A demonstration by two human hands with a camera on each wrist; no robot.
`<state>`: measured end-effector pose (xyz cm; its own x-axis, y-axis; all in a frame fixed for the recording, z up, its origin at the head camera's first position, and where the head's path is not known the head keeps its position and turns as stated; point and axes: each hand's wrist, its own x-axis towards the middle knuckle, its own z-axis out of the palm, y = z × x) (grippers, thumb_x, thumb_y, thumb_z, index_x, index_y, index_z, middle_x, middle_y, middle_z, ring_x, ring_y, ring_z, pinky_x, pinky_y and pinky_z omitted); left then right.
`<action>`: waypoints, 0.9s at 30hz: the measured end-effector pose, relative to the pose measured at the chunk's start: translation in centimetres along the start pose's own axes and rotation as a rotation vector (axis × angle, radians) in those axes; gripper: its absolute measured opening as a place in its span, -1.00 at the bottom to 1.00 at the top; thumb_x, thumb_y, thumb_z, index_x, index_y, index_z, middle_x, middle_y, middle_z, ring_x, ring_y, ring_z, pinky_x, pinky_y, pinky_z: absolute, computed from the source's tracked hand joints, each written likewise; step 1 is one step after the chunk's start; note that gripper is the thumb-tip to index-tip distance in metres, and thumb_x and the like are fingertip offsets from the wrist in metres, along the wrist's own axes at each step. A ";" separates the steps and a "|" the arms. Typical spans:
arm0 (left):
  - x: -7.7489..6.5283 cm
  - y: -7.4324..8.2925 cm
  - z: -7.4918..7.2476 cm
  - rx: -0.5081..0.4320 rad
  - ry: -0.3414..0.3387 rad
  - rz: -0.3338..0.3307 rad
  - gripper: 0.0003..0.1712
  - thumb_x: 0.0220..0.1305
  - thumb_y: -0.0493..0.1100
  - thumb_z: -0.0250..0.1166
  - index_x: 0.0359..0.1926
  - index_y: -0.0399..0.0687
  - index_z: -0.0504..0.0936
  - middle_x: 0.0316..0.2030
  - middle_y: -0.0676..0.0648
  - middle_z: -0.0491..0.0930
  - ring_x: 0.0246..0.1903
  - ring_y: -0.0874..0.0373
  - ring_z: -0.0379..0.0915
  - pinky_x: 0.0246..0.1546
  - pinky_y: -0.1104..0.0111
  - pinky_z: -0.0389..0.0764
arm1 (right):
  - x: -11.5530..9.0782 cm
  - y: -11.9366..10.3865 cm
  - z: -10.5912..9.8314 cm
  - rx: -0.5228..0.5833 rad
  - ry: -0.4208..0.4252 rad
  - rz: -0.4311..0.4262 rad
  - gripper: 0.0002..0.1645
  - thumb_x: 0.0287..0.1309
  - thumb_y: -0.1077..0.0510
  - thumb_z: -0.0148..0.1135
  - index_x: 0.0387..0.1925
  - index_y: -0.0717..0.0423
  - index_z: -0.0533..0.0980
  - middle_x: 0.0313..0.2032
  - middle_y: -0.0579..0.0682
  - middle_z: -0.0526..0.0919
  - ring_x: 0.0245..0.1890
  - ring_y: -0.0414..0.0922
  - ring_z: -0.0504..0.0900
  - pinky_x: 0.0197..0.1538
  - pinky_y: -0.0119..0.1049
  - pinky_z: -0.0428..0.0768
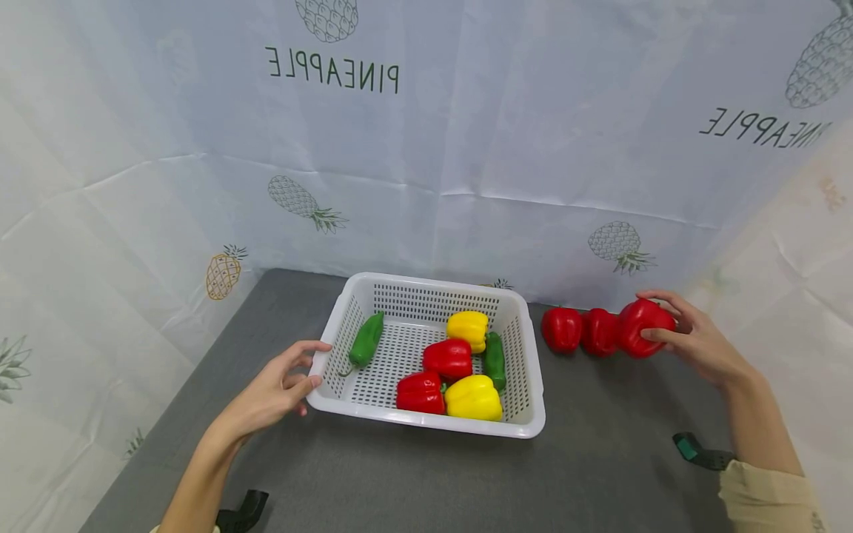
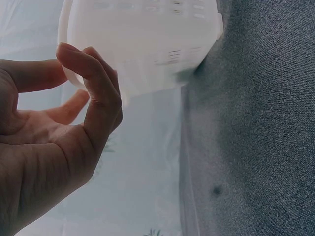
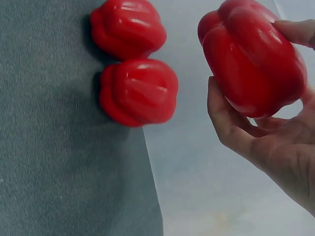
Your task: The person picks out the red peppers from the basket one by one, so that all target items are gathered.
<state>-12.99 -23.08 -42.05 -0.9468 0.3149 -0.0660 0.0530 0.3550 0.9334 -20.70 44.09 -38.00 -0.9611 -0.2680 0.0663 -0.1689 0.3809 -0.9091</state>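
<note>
My left hand [image 1: 276, 385] pinches the left rim of a white perforated plastic basket [image 1: 426, 280]; the left wrist view shows the fingers [image 2: 101, 93] bent at the basket's edge. In my right hand [image 1: 700, 337] is a red bell pepper [image 3: 253, 61], gripped between thumb and fingers and raised above the table. Two more red bell peppers, one outer [image 1: 562, 330] and one inner [image 1: 600, 332], sit side by side just left of it. Inside the basket lie a long green pepper [image 1: 367, 340] at left and a group of red [image 1: 420, 392], yellow [image 1: 474, 398] and green peppers toward the right.
A dark grey table [image 1: 413, 481] carries everything. Behind it and along both sides hangs a white cloth [image 1: 426, 148] printed with pineapples. Black wrist devices [image 1: 703, 451] sit at both forearms.
</note>
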 end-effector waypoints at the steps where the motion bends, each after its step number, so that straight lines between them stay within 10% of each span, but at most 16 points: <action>1: 0.0 0.0 0.0 0.001 -0.002 0.001 -0.32 0.53 -0.35 0.23 0.57 -0.21 0.26 0.22 -0.48 0.47 -0.45 0.09 0.61 -0.42 0.24 0.69 | 0.0 0.1 -0.2 -0.012 -0.003 0.003 -0.19 0.38 0.41 0.23 0.55 -0.12 0.29 0.20 -0.28 0.56 0.07 -0.33 0.63 -0.13 -0.28 0.82; 27: -0.1 -0.1 0.0 -0.007 -0.010 0.005 -0.32 0.53 -0.36 0.23 0.57 -0.23 0.25 0.22 -0.48 0.47 -0.42 0.14 0.61 -0.42 0.25 0.69 | -0.2 7.0 -3.6 0.097 0.068 0.159 -0.39 0.51 0.33 0.17 0.35 -0.38 0.41 0.01 -0.48 0.68 -0.05 -0.38 0.67 -0.13 -0.35 0.80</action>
<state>-12.89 -23.09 -42.11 -0.9433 0.3254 -0.0648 0.0554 0.3469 0.9363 -22.53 50.03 -42.92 -0.9872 -0.1490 -0.0569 0.0054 0.3254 -0.9456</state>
